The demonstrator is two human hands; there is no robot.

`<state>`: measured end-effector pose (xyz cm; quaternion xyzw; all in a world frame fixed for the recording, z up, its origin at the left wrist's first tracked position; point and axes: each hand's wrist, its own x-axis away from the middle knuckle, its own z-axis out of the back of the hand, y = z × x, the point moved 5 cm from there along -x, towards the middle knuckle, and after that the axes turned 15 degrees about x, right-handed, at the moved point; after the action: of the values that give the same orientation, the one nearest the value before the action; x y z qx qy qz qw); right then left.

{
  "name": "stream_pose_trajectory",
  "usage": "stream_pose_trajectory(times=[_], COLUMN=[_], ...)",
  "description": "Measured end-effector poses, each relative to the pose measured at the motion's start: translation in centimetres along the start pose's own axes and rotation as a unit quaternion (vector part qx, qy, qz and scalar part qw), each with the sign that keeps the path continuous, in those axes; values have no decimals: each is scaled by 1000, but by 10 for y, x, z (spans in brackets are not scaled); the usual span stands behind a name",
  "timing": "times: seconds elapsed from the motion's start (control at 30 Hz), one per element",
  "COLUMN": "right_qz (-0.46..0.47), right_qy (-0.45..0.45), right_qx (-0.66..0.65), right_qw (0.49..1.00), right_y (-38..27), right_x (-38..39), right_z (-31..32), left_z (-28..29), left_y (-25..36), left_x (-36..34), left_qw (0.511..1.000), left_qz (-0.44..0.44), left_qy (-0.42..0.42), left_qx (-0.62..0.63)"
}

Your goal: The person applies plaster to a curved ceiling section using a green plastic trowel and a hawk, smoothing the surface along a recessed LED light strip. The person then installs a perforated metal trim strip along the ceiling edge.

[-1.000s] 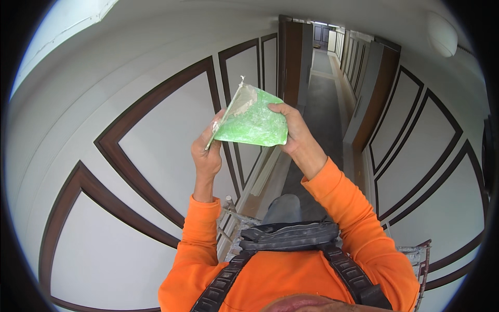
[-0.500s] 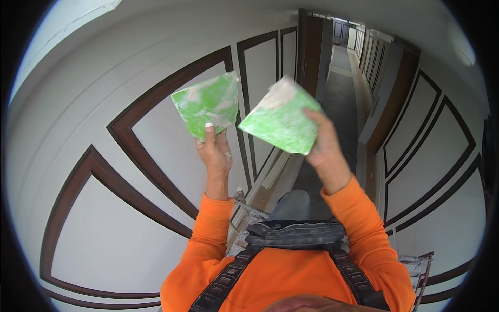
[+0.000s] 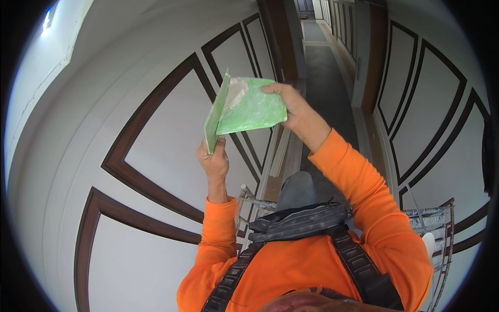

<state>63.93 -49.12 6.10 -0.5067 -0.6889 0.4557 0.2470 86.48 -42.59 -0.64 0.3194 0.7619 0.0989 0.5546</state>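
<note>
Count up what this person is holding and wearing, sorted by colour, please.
Green: 2, a thin pad edge-on in the left hand and a pad facing us in the right hand.
Orange: 1, the shirt.
Dark grey: 1, the pouch.
Total: 4.

White wall panels (image 3: 156, 156) with dark brown trim line a grey corridor floor (image 3: 325, 78).

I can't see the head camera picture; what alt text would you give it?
A person in orange long sleeves holds up two green sheets smeared with white, one in the left hand, seen edge-on, and one in the right hand, seen face-on. Behind are white wall panels with dark brown trim and a long corridor.
</note>
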Motion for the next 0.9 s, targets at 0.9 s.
stream_pose_trajectory(times=[0.9], right_qz=[456], right_qy=[46], right_qx=[747], right_qw=[482], right_y=[-205], right_x=[197], right_z=[-176], left_z=[101], left_y=[322], left_x=[-133], left_qw=[612], left_qz=[-560], left_qy=[111], left_qx=[-547])
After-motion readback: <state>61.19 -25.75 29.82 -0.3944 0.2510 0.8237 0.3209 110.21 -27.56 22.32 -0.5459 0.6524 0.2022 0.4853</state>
